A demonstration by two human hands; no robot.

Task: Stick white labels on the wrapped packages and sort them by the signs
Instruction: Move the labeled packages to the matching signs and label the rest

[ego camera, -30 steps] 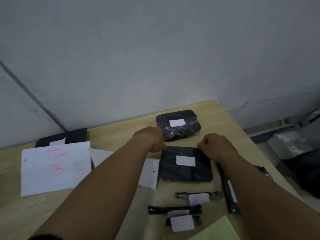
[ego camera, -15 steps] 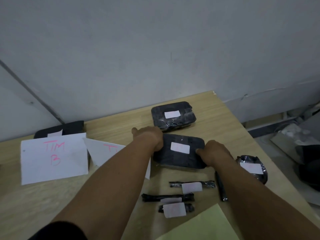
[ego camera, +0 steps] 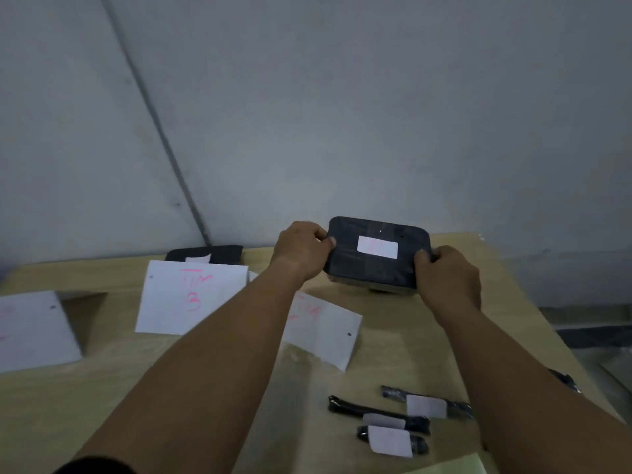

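Ahead, left hand (ego camera: pixel 301 254) and right hand (ego camera: pixel 448 278) fingers curled round black package (ego camera: pixel 369 272), marks on its label (ego camera: pixel 377 247) unreadable.

black package (ego camera: pixel 359 268) lifted off table (ego camera: pixel 102 388), carried toward far edge

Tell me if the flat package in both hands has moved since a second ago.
Yes: the package went away from the person, from just beyond the small packages to the table's far end.

Dim, flat, soft-shadowed light; slight blur, wide-angle edge distortion
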